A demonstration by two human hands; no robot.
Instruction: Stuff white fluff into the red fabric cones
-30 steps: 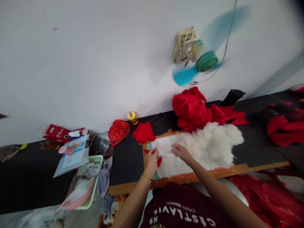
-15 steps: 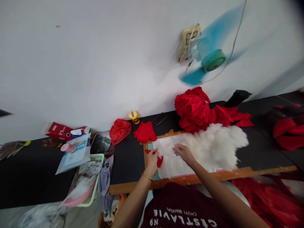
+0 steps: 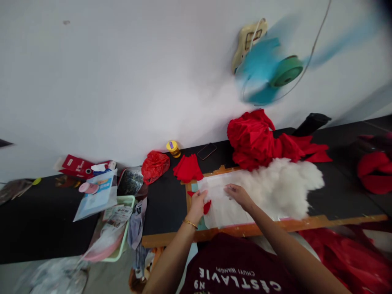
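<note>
My left hand (image 3: 198,204) is closed around a small red fabric piece (image 3: 207,207), whose ends show on both sides of the fingers. To its right, my right hand (image 3: 237,194) is closed in a pinch over the white sheet (image 3: 219,218); what its fingertips hold, if anything, is too small to make out. A large heap of white stuffing (image 3: 284,185) spreads over the sheet's right part. Just behind my left hand lies a fanned stack of red fabric pieces (image 3: 188,168).
A big red fabric pile (image 3: 252,141) sits behind the stuffing. A blue fan (image 3: 288,71) spins on the wall above. Along the wall are a phone (image 3: 207,151), a yellow-lidded jar (image 3: 173,149) and a red plastic bag (image 3: 155,166). A green basket (image 3: 130,202) stands left.
The whole view has shifted slightly. Both hands stay in nearly the same places over the sheet, with the red piece still in my left hand.
</note>
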